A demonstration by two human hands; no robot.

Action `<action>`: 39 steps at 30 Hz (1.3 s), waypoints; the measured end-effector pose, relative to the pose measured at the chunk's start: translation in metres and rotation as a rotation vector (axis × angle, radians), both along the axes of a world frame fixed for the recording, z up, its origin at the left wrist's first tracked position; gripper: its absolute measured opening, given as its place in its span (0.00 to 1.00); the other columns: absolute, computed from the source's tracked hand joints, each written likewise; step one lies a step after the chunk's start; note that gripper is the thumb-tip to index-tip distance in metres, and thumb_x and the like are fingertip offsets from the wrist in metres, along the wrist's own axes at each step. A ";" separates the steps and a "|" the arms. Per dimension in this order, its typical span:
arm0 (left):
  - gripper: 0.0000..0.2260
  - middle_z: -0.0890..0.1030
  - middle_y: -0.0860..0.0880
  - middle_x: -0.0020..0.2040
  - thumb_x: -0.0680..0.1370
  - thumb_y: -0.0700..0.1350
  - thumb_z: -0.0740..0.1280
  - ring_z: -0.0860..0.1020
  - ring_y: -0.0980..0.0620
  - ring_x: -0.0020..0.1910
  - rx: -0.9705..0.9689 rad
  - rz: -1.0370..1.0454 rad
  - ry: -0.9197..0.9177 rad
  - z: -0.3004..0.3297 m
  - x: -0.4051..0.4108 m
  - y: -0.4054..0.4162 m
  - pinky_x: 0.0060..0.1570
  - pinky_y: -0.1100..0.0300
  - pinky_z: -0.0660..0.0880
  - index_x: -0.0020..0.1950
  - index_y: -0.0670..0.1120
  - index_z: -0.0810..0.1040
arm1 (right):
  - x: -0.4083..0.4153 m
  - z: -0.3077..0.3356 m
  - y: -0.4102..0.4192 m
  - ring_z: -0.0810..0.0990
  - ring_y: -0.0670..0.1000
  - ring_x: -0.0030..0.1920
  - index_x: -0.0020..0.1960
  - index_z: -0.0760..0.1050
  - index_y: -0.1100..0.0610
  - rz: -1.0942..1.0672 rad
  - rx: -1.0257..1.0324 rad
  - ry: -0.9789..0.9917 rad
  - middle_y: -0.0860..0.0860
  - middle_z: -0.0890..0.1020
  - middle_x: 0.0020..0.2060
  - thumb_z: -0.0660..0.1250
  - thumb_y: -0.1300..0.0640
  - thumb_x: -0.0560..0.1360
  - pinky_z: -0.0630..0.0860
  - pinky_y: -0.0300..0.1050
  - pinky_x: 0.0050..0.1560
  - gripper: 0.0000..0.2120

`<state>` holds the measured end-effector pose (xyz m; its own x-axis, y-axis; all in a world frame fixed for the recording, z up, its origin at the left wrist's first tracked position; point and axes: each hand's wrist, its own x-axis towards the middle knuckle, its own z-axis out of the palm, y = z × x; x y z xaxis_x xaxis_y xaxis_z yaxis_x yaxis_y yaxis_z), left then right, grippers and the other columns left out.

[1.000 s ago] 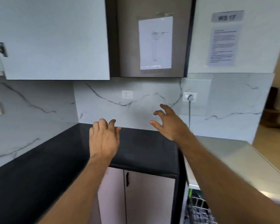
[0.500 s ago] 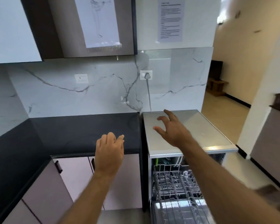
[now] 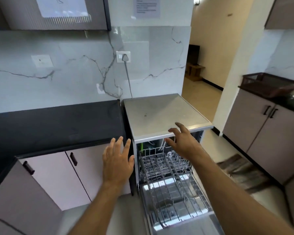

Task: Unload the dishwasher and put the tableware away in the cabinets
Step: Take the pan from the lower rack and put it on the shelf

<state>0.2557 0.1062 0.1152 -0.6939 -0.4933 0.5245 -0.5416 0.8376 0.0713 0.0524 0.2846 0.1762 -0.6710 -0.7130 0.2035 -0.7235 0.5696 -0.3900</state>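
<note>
The dishwasher stands open beside the black counter, its grey top bare. Its wire rack is pulled out over the lowered door; a few items, among them something green and something white, show at the rack's back under the top edge, too dim to name. My left hand hovers with fingers spread in front of the lower cabinet doors, just left of the dishwasher's side, holding nothing. My right hand reaches with straight fingers over the rack's back, at the front edge of the dishwasher top, empty.
A black L-shaped counter runs left, with pale lower cabinet doors under it. Upper cabinets hang above the marble backsplash. To the right stands another counter with a dark basket. A mat lies on the floor.
My view has swung right and down from the counter corner to the open dishwasher. Both hands have dropped lower, the right one from above the dishwasher top to its front edge.
</note>
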 end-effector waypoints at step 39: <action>0.22 0.71 0.45 0.73 0.80 0.53 0.53 0.64 0.45 0.76 0.424 -0.170 -0.605 -0.266 -0.077 0.230 0.74 0.45 0.54 0.71 0.48 0.73 | -0.074 -0.309 0.180 0.64 0.56 0.73 0.73 0.68 0.57 0.168 0.563 -0.426 0.56 0.69 0.72 0.59 0.56 0.81 0.63 0.52 0.73 0.21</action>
